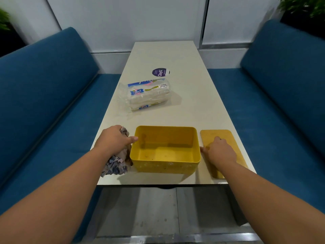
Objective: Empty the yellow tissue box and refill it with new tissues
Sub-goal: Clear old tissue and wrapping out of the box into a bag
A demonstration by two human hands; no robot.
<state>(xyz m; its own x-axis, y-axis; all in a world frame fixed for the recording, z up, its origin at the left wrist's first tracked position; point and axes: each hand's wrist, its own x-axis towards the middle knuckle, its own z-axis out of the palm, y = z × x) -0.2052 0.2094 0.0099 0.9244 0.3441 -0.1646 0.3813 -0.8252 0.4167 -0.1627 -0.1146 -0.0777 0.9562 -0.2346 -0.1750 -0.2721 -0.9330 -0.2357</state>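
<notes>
The yellow tissue box (165, 149) stands open and empty near the table's (193, 106) near edge. The left hand (114, 139) grips crumpled patterned paper (117, 163) at its left wall; the right hand (219, 150) rests flat on the lid (226, 138) by the right edge. A wrapped tissue pack (149, 94) lies toward the left edge, a round sticker (160, 72) beyond it

tissue box (165, 167): yellow plastic, matt, speckled outer wall, smooth inside
lid (226, 138): light wood-like board, smooth, dull
tissue pack (149, 95): glossy clear plastic film, printed, white paper inside
crumpled wad (117, 164): soft, wrinkled, patterned paper or cloth, cannot tell which
table (193, 103): cream laminate, smooth, faint sheen
benches (52, 85): blue woven cloth, matt
</notes>
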